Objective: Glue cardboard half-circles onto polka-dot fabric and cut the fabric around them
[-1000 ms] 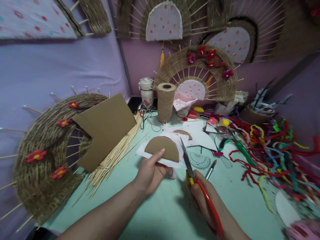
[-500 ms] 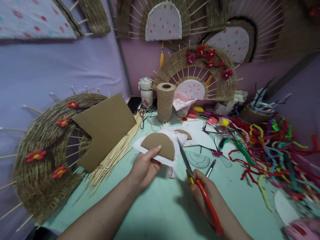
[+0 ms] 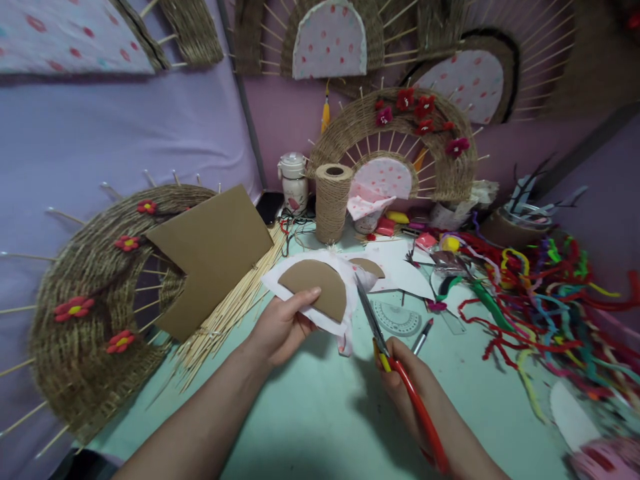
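Observation:
My left hand [image 3: 280,327] pinches a brown cardboard half-circle [image 3: 316,285] lying on a piece of white fabric [image 3: 345,333], held just above the pale green table [image 3: 320,413]. My right hand [image 3: 407,383] is closed round the red handles of a pair of scissors [image 3: 383,340]. The blades point up and to the left, and their tip meets the right edge of the fabric beside the half-circle.
A spool of jute twine [image 3: 332,202] stands behind. Bamboo sticks [image 3: 230,313] and a cut cardboard sheet [image 3: 210,257] lie at left against a woven fan [image 3: 90,313]. A protractor [image 3: 397,319], a pen [image 3: 421,337] and a heap of pipe cleaners [image 3: 540,307] are at right.
My left hand has carried the half-circle and fabric a little to the left and up. The scissors followed to the left, staying at the fabric's right edge.

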`<state>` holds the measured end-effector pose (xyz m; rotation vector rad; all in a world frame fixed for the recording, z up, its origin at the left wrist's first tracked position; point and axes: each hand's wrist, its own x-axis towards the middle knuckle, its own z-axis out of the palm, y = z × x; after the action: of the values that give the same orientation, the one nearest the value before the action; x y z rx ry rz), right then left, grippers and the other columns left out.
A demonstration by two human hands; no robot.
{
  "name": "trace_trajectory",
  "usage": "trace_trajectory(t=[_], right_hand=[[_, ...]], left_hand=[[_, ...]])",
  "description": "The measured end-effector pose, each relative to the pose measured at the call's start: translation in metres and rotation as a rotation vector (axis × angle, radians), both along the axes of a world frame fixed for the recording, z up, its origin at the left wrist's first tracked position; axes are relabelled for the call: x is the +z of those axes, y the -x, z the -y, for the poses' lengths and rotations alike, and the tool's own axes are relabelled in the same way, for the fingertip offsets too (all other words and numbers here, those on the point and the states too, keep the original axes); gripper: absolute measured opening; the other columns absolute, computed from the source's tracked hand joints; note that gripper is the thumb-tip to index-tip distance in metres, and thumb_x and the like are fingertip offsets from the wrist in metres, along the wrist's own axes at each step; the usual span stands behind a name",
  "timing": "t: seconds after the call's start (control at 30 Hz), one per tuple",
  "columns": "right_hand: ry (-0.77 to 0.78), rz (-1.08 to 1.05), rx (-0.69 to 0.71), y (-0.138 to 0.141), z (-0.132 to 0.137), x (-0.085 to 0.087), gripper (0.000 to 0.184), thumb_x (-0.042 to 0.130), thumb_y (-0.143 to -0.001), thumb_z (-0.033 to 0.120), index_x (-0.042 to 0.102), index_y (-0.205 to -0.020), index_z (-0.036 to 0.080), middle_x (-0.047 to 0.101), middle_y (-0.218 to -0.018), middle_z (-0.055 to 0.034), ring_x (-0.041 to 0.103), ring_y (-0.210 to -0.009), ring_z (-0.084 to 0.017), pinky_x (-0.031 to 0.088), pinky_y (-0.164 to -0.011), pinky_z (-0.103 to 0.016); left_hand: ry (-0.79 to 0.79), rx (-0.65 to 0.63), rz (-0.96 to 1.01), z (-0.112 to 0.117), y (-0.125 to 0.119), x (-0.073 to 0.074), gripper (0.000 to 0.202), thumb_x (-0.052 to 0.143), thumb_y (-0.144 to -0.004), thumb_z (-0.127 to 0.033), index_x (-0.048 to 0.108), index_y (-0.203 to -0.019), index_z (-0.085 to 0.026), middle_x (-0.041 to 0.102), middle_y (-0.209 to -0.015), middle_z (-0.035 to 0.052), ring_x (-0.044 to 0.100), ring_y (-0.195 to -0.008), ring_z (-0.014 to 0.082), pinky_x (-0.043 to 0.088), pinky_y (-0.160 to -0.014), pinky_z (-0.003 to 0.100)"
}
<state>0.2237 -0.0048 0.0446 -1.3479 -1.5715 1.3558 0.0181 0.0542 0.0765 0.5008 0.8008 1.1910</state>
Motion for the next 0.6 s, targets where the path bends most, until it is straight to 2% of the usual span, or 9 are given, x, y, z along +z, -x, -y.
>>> trace_trajectory(t=[0.2, 0.43, 0.6], right_hand=[[0.061, -0.032, 0.018, 0.0004, 0.0024, 0.0033, 0.049, 0.049, -0.078, 0.07, 0.031, -0.073, 0.025, 0.033, -0.06, 0.0076, 0.029, -0.052, -0.01, 0.027, -0.046, -0.022], [0.02, -0.074, 0.054, 0.0, 0.0016, -0.0023, 0.055, 0.04, -0.078, 0.08, 0.03, -0.074, 0.025, 0.03, -0.059, 0.0086, 0.023, -0.05, -0.01, 0.023, -0.044, -0.022], [0.035, -0.036, 0.048, 0.0008, 0.0016, 0.0035, 0.056, 0.043, -0.076, 0.079, 0.032, -0.073, 0.025, 0.031, -0.06, 0.0082, 0.026, -0.051, -0.01, 0.024, -0.045, -0.022]], left_hand=[[-0.021, -0.036, -0.011, 0.0035, -0.0018, -0.0002, 0.055, 0.076, -0.075, -0.018, 0.059, -0.127, -0.018, 0.074, -0.096, 0.0086, 0.07, -0.079, 0.0206, 0.057, -0.067, 0.027], [0.003, -0.091, -0.019, 0.0039, -0.002, 0.0, 0.056, 0.077, -0.072, -0.018, 0.06, -0.126, -0.018, 0.074, -0.097, 0.009, 0.07, -0.078, 0.0212, 0.057, -0.066, 0.028], [-0.002, -0.098, -0.039, 0.0039, -0.0013, -0.0006, 0.056, 0.077, -0.073, -0.019, 0.06, -0.126, -0.019, 0.073, -0.098, 0.0089, 0.069, -0.079, 0.0203, 0.057, -0.067, 0.028]])
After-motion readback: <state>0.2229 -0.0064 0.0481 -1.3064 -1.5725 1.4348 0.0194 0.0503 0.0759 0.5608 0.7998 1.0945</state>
